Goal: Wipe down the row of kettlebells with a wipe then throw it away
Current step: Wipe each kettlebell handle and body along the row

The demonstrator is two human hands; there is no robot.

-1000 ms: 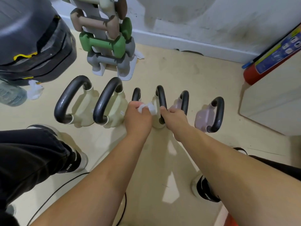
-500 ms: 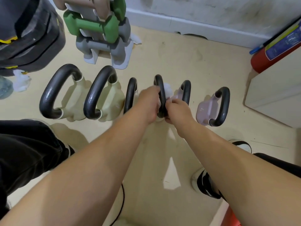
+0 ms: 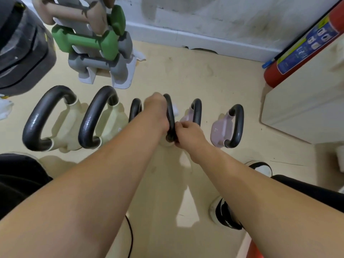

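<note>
While the row of kettlebells (image 3: 111,125) runs across the floor from 9 to 3 o'clock, the left hand (image 3: 157,110) is curled round the upper part of the black handle of the fourth kettlebell (image 3: 170,119), just above centre. A scrap of white wipe (image 3: 175,109) shows past the handle on the hand's 3 o'clock side. The right hand (image 3: 188,132) pinches the same handle low down with bent fingers. A dumbbell rack (image 3: 130,75) sits at 11 o'clock and a red fire extinguisher (image 3: 297,49) leans at 2 o'clock.
</note>
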